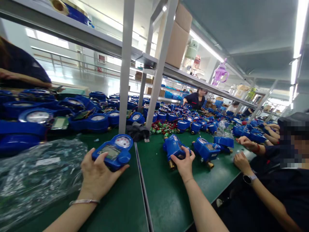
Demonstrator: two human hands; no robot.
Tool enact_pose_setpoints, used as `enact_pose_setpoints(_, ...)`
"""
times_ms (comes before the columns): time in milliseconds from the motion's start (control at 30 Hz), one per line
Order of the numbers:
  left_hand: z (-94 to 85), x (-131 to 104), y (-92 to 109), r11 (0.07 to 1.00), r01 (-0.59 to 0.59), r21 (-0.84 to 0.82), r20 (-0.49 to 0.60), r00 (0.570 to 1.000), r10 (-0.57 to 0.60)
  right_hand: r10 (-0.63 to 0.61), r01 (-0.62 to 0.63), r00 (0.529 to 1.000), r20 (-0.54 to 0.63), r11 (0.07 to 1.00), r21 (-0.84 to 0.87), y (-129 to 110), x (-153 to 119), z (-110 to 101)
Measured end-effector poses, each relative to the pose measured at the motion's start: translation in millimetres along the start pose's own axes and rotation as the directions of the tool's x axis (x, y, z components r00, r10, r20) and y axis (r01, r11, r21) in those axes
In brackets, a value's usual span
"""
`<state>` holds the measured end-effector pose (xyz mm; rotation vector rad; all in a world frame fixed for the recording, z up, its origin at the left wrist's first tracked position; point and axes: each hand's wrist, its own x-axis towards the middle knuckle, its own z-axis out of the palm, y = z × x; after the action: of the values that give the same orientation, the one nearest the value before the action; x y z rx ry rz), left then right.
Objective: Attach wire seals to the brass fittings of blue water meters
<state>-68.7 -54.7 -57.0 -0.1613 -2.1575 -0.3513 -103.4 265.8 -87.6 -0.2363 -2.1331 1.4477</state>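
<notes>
The left hand (96,175), low and left of centre in the frame, holds a blue plastic water meter with a round dial and small display window (113,152). Its fingers are curled under the near edge and the thumb is pressed against the right side, so the meter sits tilted, lifted partly off the green matted surface (166,199). The right hand (183,162), just right of centre, rests on a second blue water meter with brass threaded ends (174,147); the fingers are spread over its near side, gripping it where it stands on the surface.

A third blue meter with a brass fitting (205,150) stands just beside the right hand's meter. A crumpled clear plastic bag (36,174) lies at lower left, near the left hand. Rows of blue meters (60,112) fill the left and middle distance, and small red and green cylindrical parts (161,128) lie scattered behind them. A co-worker's hands (243,151) are at work at the right edge.

Risk, as judged: the left meter is held one-handed at a tilt; a loosened thumb could let it slip and strike dial-first. The right meter stands close to its neighbour, so a hasty lift could knock the two together. The bag could snag a sweeping wrist.
</notes>
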Motion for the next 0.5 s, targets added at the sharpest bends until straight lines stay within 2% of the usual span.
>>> enact_pose_setpoints(133,-0.1,-8,2,1.0,0.001,-0.011,0.042,0.999,-0.001,-0.09,0.083,0.993,-0.074,0.992,-0.094,-22,-15,22)
enact_pose_setpoints(233,-5.2,-11,2,1.0,0.003,-0.013,0.083,0.997,-0.002,-0.143,0.129,0.986,-0.091,0.982,-0.14,-32,-21,27)
enact_pose_setpoints(400,-25.7,-23,12,0.999,0.007,0.036,0.184,0.983,-0.013,-0.148,0.131,0.981,-0.122,0.982,-0.139,-30,-41,14)
enact_pose_setpoints(500,-52.3,-35,14,0.996,0.028,0.086,0.258,0.965,-0.049,-0.148,0.13,0.981,-0.126,0.981,-0.142,-20,-60,0)
